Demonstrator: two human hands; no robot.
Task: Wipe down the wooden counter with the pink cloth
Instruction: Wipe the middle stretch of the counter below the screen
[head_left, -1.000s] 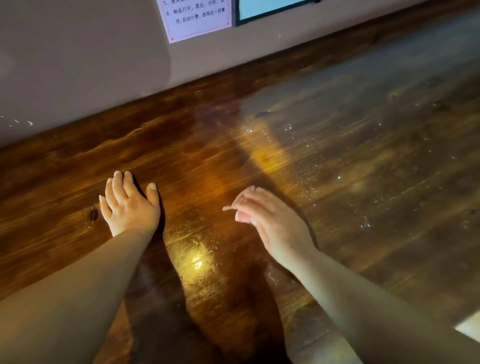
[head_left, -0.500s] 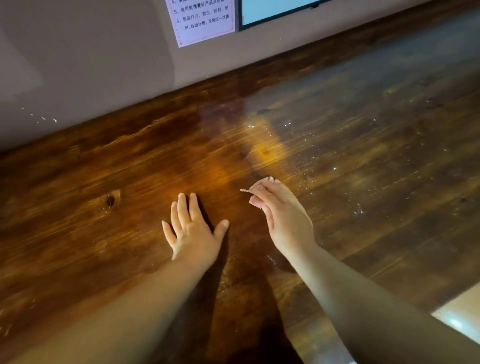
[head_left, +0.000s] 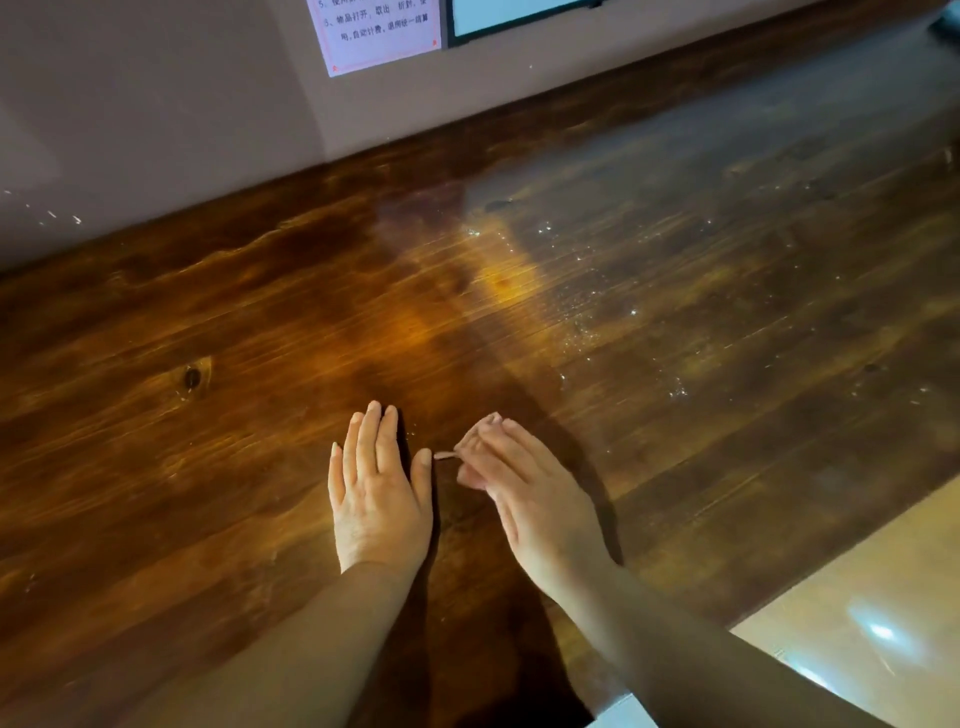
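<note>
Two bare forearms reach forward from the lower edge. The left hand (head_left: 378, 491) lies palm down and flat, fingers straight and close together, thumb out to the side. Just beside it, the right hand (head_left: 524, 488) angles inward, fingers loosely bent, thumb and forefinger tips meeting.
</note>
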